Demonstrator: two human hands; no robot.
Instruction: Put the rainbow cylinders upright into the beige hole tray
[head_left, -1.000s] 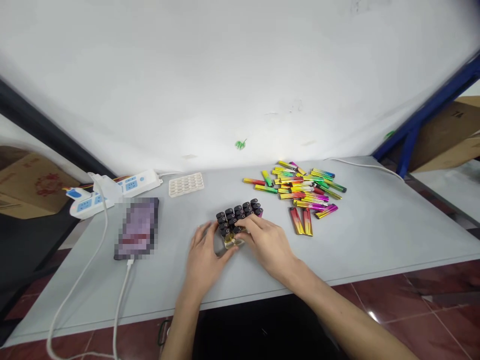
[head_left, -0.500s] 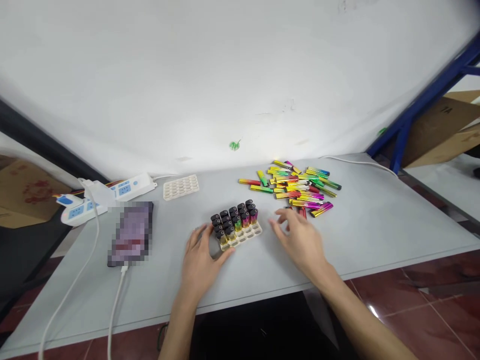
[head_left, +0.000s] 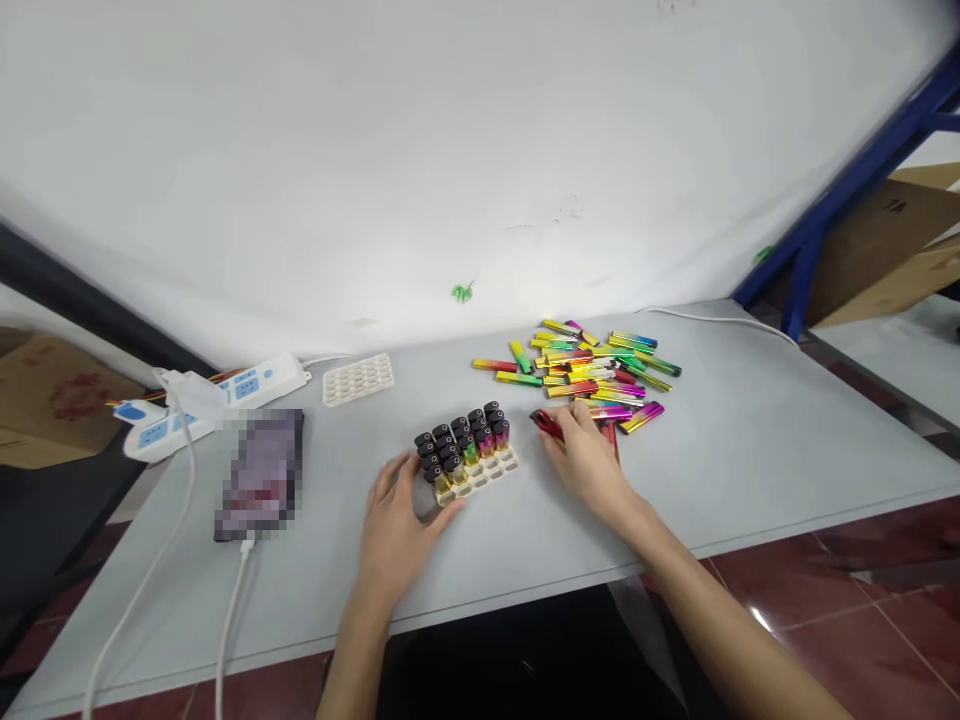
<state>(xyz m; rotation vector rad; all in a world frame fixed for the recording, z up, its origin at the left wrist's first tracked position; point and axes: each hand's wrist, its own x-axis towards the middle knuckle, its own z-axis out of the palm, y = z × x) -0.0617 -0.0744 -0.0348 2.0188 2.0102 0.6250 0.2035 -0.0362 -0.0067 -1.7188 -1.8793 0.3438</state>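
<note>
A cream tray with oval holes point(head_left: 480, 478) sits mid-table, several shiny coloured sticks with black ends point(head_left: 470, 448) standing upright in its back rows. Some holes along the front and right are bare. My left hand point(head_left: 394, 520) grips the tray's left end, thumb at the front edge and fingers curled by the back left corner. To the right of the tray, my right hand point(head_left: 589, 455) is closed on a red metallic stick with a black end point(head_left: 550, 424), tilted, its black end toward the tray. My fingers hide its other end.
Behind my right hand lies a loose pile of metallic sticks point(head_left: 581, 375) in yellow, green, red and purple. A second holed tray point(head_left: 358, 379) rests near the wall. At left are a phone point(head_left: 261, 470) on a white cable point(head_left: 236, 610) and a power strip point(head_left: 247, 385).
My right hand has closed on the red stick and lifted its black end off the near side of the pile. The left hand stays at the tray.
</note>
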